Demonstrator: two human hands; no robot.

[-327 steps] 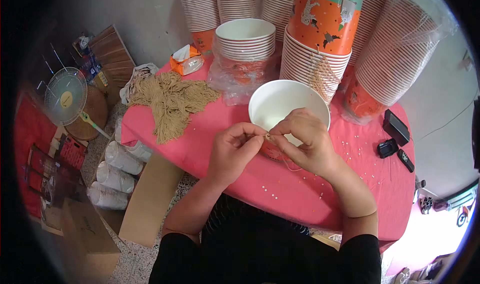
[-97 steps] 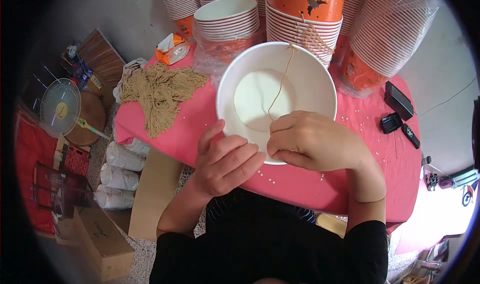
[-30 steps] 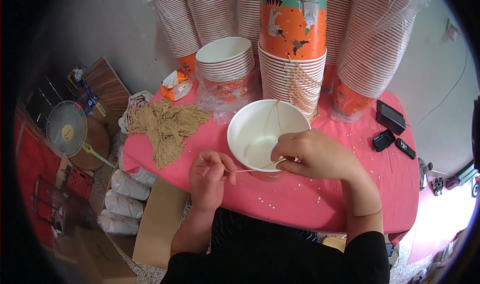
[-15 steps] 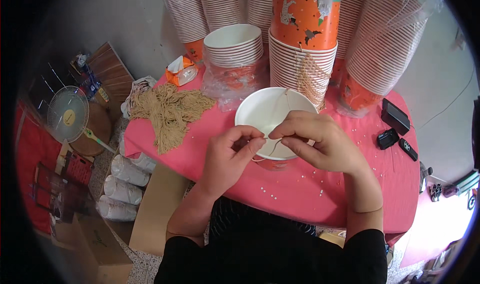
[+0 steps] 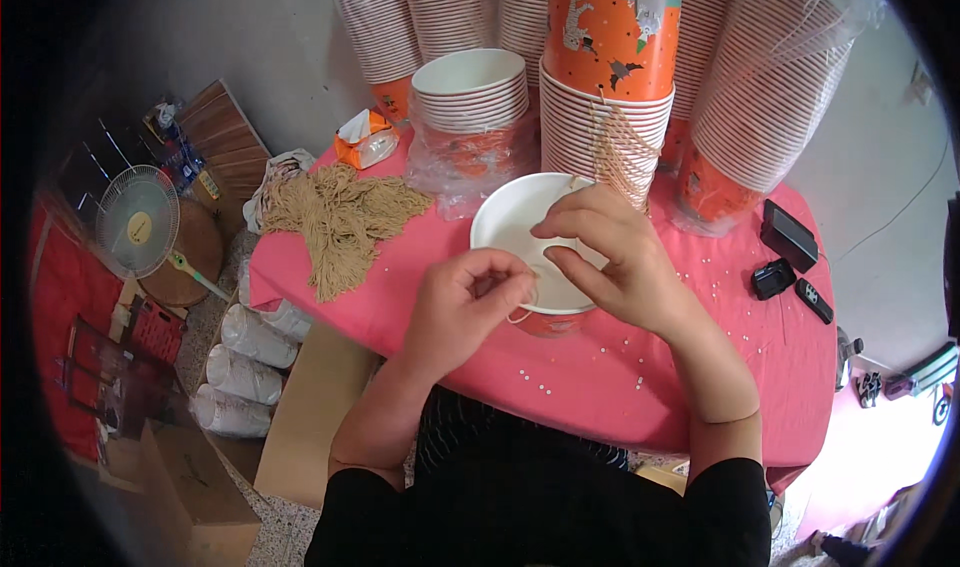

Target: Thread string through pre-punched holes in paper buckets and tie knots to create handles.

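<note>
A white-lined paper bucket (image 5: 505, 210) with an orange outside stands upright at the table's near middle. At its near rim my left hand (image 5: 462, 302) is closed, thumb and forefinger pinching a thin tan cord (image 5: 517, 317); a small loop of it shows below the fingertips. Over the bucket's right side is my right hand (image 5: 630, 262), thumb and fingers apart with nothing visible between them. It hides part of the bucket's inside and far right rim.
A heap of tan cords (image 5: 335, 217) lies at the left. Behind stand nested buckets (image 5: 470, 117), a taller stack (image 5: 570, 127) with cords hanging on it, and plastic-wrapped stacks (image 5: 765, 87). A tissue pack (image 5: 365, 142) and black devices (image 5: 790, 235) sit on the pink tablecloth (image 5: 480, 352).
My right hand has drawn up and away from the left fingertips, and its fingers have spread. The left hand keeps its pinch at the near rim.
</note>
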